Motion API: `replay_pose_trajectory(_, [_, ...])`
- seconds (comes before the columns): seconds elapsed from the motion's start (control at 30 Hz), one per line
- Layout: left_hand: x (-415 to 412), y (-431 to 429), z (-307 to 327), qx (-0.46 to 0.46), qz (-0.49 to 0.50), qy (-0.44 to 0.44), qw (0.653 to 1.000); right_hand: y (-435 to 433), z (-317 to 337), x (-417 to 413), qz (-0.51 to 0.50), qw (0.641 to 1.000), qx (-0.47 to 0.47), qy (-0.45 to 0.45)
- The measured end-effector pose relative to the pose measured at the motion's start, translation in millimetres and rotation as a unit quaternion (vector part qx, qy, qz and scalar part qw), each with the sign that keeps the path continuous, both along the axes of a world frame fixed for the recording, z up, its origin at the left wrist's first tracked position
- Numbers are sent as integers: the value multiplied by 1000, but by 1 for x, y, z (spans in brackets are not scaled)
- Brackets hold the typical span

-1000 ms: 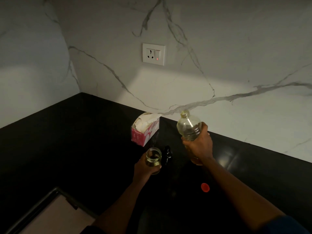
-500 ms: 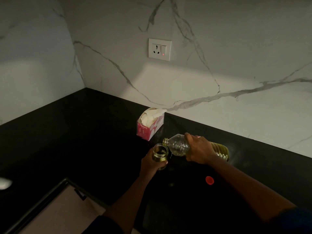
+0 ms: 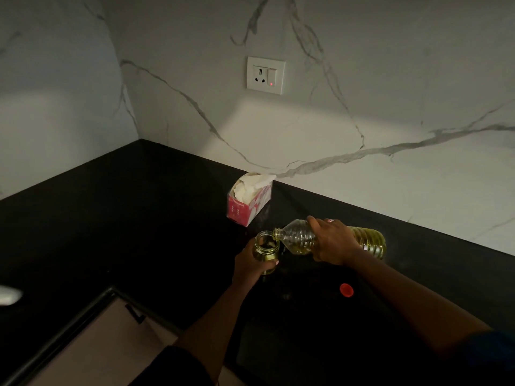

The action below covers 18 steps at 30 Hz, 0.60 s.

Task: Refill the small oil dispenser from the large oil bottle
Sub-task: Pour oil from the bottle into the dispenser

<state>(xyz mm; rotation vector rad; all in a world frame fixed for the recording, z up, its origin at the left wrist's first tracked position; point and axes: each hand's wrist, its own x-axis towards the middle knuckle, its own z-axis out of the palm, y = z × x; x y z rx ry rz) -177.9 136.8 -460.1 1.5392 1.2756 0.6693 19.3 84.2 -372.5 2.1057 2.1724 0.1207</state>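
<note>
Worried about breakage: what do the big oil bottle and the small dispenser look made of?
Large oil bottle: likely clear plastic, judging by its ribbed, see-through walls. Small oil dispenser: clear and glossy; the thick threaded rim suggests glass, though plastic is possible.

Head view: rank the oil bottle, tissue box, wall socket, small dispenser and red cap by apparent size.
1. oil bottle
2. tissue box
3. wall socket: close to the box in apparent size and farther from the camera, so this pair is unsure
4. small dispenser
5. red cap
</note>
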Motion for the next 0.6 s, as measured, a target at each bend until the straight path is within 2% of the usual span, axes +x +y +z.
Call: replay_pose_trajectory(0.6, [0,-1,2,-5,1,2,1000,7,8,4,32,998,3,-62])
